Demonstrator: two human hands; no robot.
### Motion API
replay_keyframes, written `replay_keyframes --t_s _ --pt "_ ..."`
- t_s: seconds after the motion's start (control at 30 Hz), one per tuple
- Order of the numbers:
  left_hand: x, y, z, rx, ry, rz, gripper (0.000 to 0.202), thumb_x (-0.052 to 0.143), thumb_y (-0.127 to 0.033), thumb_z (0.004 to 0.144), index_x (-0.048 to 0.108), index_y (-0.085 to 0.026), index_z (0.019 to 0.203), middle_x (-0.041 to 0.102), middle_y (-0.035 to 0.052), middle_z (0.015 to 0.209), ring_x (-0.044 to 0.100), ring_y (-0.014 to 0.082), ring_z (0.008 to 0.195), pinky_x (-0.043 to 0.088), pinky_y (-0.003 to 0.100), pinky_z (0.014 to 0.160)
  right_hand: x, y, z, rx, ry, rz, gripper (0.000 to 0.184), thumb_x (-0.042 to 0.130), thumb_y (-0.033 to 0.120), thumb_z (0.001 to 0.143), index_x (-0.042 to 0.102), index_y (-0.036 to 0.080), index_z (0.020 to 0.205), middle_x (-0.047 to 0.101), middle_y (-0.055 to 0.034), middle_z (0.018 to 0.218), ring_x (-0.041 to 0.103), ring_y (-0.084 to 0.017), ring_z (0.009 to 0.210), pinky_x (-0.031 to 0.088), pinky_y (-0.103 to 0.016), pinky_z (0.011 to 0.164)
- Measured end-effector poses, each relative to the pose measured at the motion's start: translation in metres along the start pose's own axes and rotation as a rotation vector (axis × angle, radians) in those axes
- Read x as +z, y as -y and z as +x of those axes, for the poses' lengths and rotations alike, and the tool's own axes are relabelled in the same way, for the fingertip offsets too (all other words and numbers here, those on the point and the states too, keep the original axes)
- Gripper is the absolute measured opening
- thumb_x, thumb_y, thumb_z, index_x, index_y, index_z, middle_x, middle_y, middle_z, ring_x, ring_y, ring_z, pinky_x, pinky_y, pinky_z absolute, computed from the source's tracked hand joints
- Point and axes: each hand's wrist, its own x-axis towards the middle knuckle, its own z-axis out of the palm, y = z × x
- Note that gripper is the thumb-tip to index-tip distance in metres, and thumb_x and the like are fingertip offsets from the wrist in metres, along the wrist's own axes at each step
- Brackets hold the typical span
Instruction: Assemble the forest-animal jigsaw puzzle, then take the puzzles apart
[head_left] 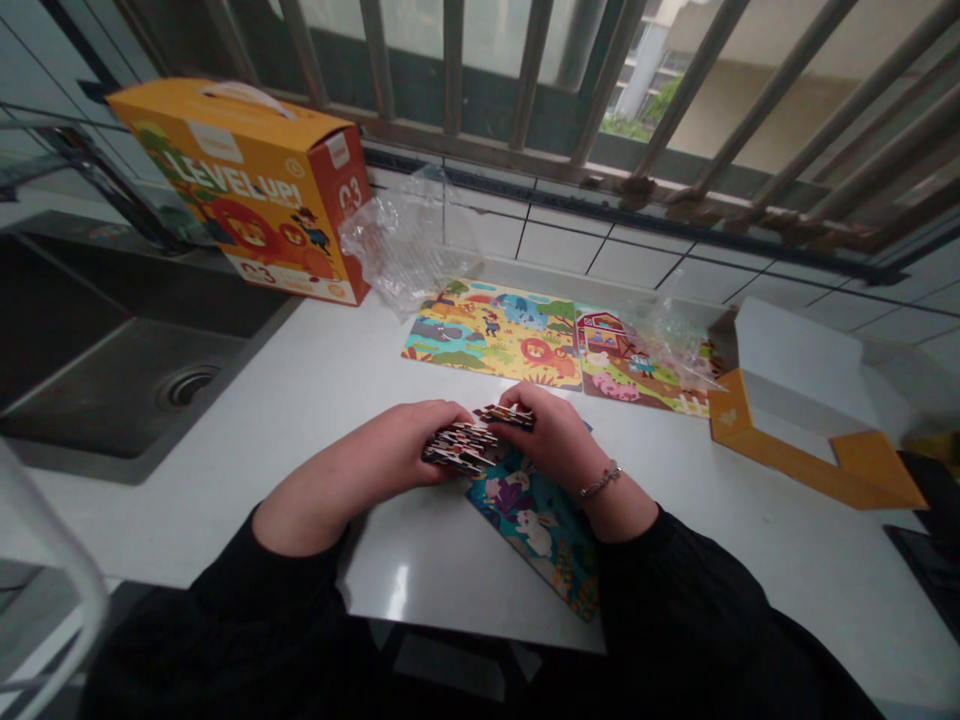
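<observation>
My left hand (390, 450) and my right hand (551, 440) meet over the white counter (315, 380). Both are closed around a stack of jigsaw pieces (469, 440), held between them just above the surface. Under my right wrist lies a puzzle picture card with rabbits on a blue ground (536, 525). Farther back two finished puzzle pictures lie flat side by side: one with a lion and an elephant (499, 335), one with a red barn and pigs (637, 375).
An orange puzzle box (255, 190) stands at the back left beside a dark sink (135, 370). Crumpled clear plastic bags (409, 245) lie behind the puzzles. An open orange-and-white box tray (802, 420) sits at the right. A barred window (525, 70) runs along the back.
</observation>
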Motion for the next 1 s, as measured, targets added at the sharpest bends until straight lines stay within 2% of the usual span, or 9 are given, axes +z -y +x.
replay_keyframes --t_s 0.07,0.2,0.3,0.4,0.57,0.77,0.87,1.0 --pt "0.001 -0.002 0.0 -0.003 0.005 -0.011 0.037 0.08 -0.027 0.086 0.073 -0.03 0.122 0.081 0.0022 0.124 0.075 0.0269 0.112 0.055 0.037 0.098 0.0 0.002 0.0 0.03 -0.006 0.039 0.017 0.084 0.024 0.092 0.067 0.024 0.096 0.074 0.0007 0.091 0.067 -0.018 0.081 0.051 -0.031 0.076" --pt "0.003 -0.003 -0.002 -0.046 -0.027 -0.019 0.044 0.08 -0.027 0.085 0.066 -0.031 0.126 0.081 0.0024 0.121 0.077 0.0267 0.107 0.056 0.037 0.092 0.001 0.003 0.0 0.031 -0.036 0.048 0.016 0.083 0.021 0.09 0.069 0.024 0.098 0.077 -0.0002 0.094 0.069 -0.02 0.084 0.052 -0.032 0.079" --pt "0.005 -0.001 -0.003 -0.078 -0.067 -0.018 0.048 0.08 -0.027 0.083 0.057 -0.029 0.125 0.08 0.0029 0.112 0.077 0.026 0.098 0.055 0.036 0.085 0.002 0.002 0.001 0.02 -0.008 0.026 0.016 0.083 0.019 0.09 0.072 0.024 0.101 0.079 -0.0017 0.098 0.071 -0.02 0.089 0.054 -0.033 0.082" --pt "0.007 -0.001 -0.002 -0.086 -0.072 -0.018 0.046 0.081 -0.028 0.083 0.055 -0.028 0.121 0.079 0.003 0.11 0.077 0.0257 0.097 0.055 0.036 0.085 0.002 0.002 0.001 0.026 0.018 0.014 0.013 0.081 0.022 0.094 0.074 0.024 0.105 0.08 -0.0027 0.101 0.073 -0.02 0.091 0.055 -0.033 0.083" --pt "0.009 0.003 0.001 -0.054 -0.087 -0.032 0.062 0.085 -0.028 0.081 0.055 -0.028 0.136 0.077 0.0075 0.128 0.076 0.0285 0.112 0.057 0.04 0.096 -0.001 0.004 -0.002 0.047 0.06 0.13 0.017 0.071 0.031 0.103 0.073 0.024 0.118 0.082 -0.0035 0.106 0.075 -0.018 0.085 0.059 -0.031 0.079" --pt "0.015 0.014 0.003 -0.02 -0.162 0.071 0.083 0.087 -0.026 0.077 0.052 -0.024 0.152 0.065 0.0149 0.148 0.066 0.0339 0.133 0.052 0.048 0.115 -0.003 0.005 -0.006 -0.039 0.081 0.152 0.02 0.064 0.031 0.106 0.075 0.023 0.12 0.081 -0.0061 0.112 0.076 -0.02 0.096 0.061 -0.035 0.088" --pt "0.014 0.011 0.003 0.018 -0.139 0.087 0.07 0.085 -0.027 0.08 0.059 -0.025 0.145 0.066 0.0132 0.141 0.065 0.0325 0.13 0.052 0.046 0.114 -0.004 0.005 -0.007 -0.104 0.146 0.201 0.026 0.065 0.037 0.106 0.074 0.023 0.127 0.08 -0.0078 0.119 0.077 -0.021 0.102 0.062 -0.036 0.091" --pt "0.012 -0.001 0.002 0.011 -0.113 0.093 0.043 0.083 -0.031 0.084 0.068 -0.024 0.124 0.07 0.0097 0.123 0.068 0.0298 0.114 0.055 0.042 0.099 -0.005 0.008 -0.007 -0.169 0.226 0.2 0.053 0.087 0.042 0.092 0.069 0.024 0.138 0.077 -0.0099 0.131 0.075 -0.025 0.116 0.062 -0.041 0.101"
